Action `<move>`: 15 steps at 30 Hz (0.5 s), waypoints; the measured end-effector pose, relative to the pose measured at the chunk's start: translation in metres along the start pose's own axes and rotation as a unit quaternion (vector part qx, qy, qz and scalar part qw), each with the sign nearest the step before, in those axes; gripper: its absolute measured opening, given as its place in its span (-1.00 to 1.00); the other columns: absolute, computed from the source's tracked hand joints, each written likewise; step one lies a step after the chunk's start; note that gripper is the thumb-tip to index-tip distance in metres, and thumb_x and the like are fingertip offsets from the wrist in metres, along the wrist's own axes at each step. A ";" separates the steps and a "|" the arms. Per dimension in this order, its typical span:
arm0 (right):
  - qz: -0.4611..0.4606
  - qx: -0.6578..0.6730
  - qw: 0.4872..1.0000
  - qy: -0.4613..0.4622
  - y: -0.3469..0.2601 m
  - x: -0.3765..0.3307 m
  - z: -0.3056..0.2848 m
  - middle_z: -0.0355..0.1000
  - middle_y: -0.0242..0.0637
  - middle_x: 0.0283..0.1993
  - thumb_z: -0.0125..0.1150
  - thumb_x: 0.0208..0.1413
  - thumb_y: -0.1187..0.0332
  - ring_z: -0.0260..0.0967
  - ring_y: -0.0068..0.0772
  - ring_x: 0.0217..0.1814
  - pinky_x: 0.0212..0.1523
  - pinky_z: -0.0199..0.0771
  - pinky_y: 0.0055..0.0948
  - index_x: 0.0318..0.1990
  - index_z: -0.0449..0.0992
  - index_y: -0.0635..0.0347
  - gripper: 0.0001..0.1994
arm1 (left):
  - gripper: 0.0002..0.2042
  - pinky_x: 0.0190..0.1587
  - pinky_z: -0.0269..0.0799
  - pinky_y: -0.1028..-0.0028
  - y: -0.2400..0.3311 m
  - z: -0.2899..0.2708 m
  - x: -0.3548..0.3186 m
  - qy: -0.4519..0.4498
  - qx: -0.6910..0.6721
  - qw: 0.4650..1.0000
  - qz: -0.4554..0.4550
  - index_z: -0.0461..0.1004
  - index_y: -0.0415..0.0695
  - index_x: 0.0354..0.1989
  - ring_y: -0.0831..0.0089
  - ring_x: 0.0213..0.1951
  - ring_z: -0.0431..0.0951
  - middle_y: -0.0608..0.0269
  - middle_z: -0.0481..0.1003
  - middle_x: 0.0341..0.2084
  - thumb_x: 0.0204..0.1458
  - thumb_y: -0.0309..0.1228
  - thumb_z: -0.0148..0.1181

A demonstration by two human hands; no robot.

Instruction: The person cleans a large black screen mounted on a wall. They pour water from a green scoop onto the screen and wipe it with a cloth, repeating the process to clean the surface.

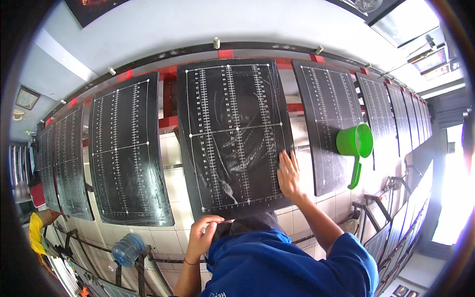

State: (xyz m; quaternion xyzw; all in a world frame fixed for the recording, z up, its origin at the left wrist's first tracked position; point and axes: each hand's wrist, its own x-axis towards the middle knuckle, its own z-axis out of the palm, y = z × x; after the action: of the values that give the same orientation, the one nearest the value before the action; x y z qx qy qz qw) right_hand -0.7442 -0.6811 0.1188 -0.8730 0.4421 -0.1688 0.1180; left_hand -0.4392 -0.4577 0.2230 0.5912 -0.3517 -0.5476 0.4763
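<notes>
In front of me lies a large black board with white scale lines, dots and smeared whitish wet streaks. My right hand rests on its right edge, fingers stretched out and flat. At the board's near edge is my left hand, its fingers curled and the thumb pressed toward them. Whatever is pinched there is too small to make out. A green plastic dipper with a long handle sits over the neighbouring black board on the right.
More marked boards, such as the left one, stand in a row along a red-and-black frame. A blue water jug is at the lower left, near metal racks. Someone in yellow is at the far left.
</notes>
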 end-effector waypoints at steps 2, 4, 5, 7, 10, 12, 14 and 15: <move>0.071 -0.010 0.994 -0.079 -0.023 -0.060 -0.018 0.02 0.08 0.51 0.03 0.23 0.33 -0.22 0.30 0.59 0.52 -0.21 0.16 0.43 0.12 0.35 -0.38 | -0.83 0.05 0.47 0.43 -0.006 -0.013 -0.020 0.082 -0.030 0.996 -0.034 0.53 -0.30 -0.13 0.42 -0.08 0.58 0.11 0.61 -0.19 0.31 -0.54 -0.02; 0.097 -0.035 0.990 -0.099 -0.029 -0.077 -0.019 -0.05 0.05 0.54 -0.01 0.27 0.28 -0.27 0.29 0.61 0.53 -0.25 0.15 0.45 0.08 0.34 -0.37 | -0.83 0.01 0.47 0.44 -0.020 -0.032 -0.042 0.140 -0.016 0.989 -0.047 0.52 -0.29 -0.13 0.44 -0.12 0.58 0.13 0.60 -0.22 0.32 -0.50 -0.01; 0.107 -0.038 0.988 -0.104 -0.033 -0.065 -0.022 -0.06 0.04 0.55 -0.01 0.27 0.28 -0.28 0.27 0.61 0.54 -0.26 0.15 0.45 0.09 0.34 -0.38 | -0.83 -0.01 0.47 0.44 -0.031 -0.041 -0.056 0.168 0.000 0.985 -0.050 0.52 -0.28 -0.15 0.45 -0.14 0.57 0.14 0.60 -0.23 0.33 -0.48 -0.01; 0.089 -0.041 0.992 -0.080 -0.021 -0.011 -0.015 -0.07 0.03 0.55 -0.02 0.29 0.29 -0.24 0.25 0.60 0.53 -0.24 0.14 0.44 0.09 0.33 -0.39 | -0.82 -0.05 0.47 0.45 -0.056 -0.057 -0.082 0.227 0.033 0.972 -0.051 0.51 -0.27 -0.17 0.47 -0.18 0.56 0.17 0.59 -0.26 0.34 -0.44 -0.01; 0.025 -0.080 0.996 0.026 0.016 0.124 0.009 0.05 0.08 0.49 -0.09 0.35 0.23 -0.08 0.33 0.52 0.47 -0.02 0.14 0.40 0.15 0.37 -0.45 | -0.80 -0.10 0.46 0.48 -0.082 -0.065 -0.114 0.272 0.055 0.958 -0.076 0.50 -0.25 -0.20 0.50 -0.23 0.54 0.20 0.58 -0.28 0.35 -0.40 -0.02; 0.008 -0.110 0.990 0.084 0.056 0.215 0.033 0.10 0.06 0.48 -0.09 0.36 0.17 -0.03 0.29 0.51 0.47 0.00 0.11 0.39 0.18 0.35 -0.44 | -0.80 -0.17 0.47 0.49 -0.109 -0.067 -0.129 0.289 0.055 0.950 -0.106 0.49 -0.24 -0.21 0.48 -0.25 0.55 0.19 0.58 -0.31 0.34 -0.39 -0.03; 0.063 -0.119 0.987 0.082 0.084 0.292 0.048 0.10 0.02 0.48 -0.11 0.36 0.10 -0.05 0.23 0.53 0.49 -0.02 0.07 0.41 0.17 0.28 -0.42 | -0.80 -0.21 0.48 0.48 -0.137 -0.070 -0.147 0.291 0.064 0.944 -0.140 0.48 -0.24 -0.21 0.48 -0.28 0.56 0.19 0.58 -0.31 0.34 -0.39 -0.03; 0.080 -0.118 0.986 0.083 0.092 0.324 0.055 0.09 -0.01 0.49 -0.14 0.37 0.08 -0.06 0.22 0.54 0.50 -0.03 0.05 0.42 0.17 0.25 -0.41 | -0.80 -0.22 0.48 0.48 -0.156 -0.071 -0.161 0.300 0.081 0.934 -0.178 0.48 -0.24 -0.21 0.48 -0.28 0.56 0.18 0.59 -0.32 0.33 -0.38 -0.03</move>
State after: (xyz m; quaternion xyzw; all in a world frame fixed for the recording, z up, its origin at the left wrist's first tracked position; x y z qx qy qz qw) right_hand -0.6110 -0.9947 0.0971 -0.8257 0.5352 -0.1777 -0.0095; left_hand -0.4101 -0.2474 0.1216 0.8173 -0.1244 -0.3905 0.4050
